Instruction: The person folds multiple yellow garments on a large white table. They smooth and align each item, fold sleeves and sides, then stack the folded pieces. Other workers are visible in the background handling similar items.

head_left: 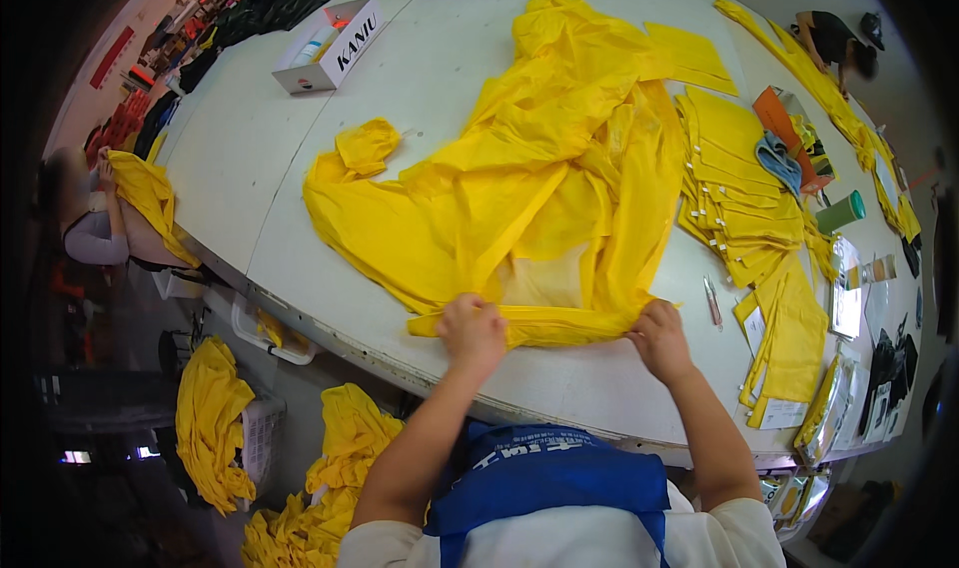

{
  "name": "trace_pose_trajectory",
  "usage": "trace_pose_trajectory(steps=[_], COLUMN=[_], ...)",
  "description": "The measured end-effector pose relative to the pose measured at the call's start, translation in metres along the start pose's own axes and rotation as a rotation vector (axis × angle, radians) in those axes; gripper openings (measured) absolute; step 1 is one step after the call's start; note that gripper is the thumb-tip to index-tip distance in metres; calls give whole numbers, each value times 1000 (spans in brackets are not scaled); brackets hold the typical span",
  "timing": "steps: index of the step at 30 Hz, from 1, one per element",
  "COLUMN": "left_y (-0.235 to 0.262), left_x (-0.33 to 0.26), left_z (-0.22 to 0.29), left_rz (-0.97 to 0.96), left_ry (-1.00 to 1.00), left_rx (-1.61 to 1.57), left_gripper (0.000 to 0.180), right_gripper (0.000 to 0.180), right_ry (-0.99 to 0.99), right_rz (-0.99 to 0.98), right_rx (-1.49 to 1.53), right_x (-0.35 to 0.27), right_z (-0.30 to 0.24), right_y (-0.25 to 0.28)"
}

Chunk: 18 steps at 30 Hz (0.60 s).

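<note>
A thin, glossy yellow jacket [559,148] lies crumpled across the white table, a sleeve [360,218] stretching to the left. Its near edge forms a flat folded band [564,325]. My left hand [474,328] pinches this band left of its middle, fingers closed and the loose end sticking out past it. At the band's right end, my right hand [659,336] grips the cloth between thumb and fingers. A pale, see-through patch [544,280] shows just beyond the band. To the right of my right hand lies a small pinkish tool [712,301], perhaps thread snips.
Stacked yellow pieces [734,188] lie at right, near an orange box [789,138], a blue cloth [777,161] and a green cylinder [841,212]. A white box [330,48] stands far left. Yellow garments [215,418] pile below the table. One person [95,208] handles yellow cloth at left; another [834,43] bends far right.
</note>
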<state>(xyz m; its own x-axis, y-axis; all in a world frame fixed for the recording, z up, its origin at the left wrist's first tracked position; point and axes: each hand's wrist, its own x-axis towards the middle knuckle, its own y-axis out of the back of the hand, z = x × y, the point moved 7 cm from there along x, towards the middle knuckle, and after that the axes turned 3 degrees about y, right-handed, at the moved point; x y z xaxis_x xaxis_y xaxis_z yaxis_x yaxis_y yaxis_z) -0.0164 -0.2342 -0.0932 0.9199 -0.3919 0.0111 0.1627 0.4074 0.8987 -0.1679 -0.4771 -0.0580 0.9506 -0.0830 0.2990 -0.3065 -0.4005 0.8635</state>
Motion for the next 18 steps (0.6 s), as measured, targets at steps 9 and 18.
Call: trace_pose_trajectory(steps=[9,18], left_y=[-60,-51], left_x=[-59,-63], left_z=[98,140], left_rz=[-854,-1264], left_ry=[-301,-435], left_rx=[-568,-935], left_gripper=[16,44], right_gripper=[51,58], right_ry=[-454,-874], right_rz=[25,197], right_rx=[610,59], right_x=[86,163], right_z=[64,181], right_y=[-4,-11])
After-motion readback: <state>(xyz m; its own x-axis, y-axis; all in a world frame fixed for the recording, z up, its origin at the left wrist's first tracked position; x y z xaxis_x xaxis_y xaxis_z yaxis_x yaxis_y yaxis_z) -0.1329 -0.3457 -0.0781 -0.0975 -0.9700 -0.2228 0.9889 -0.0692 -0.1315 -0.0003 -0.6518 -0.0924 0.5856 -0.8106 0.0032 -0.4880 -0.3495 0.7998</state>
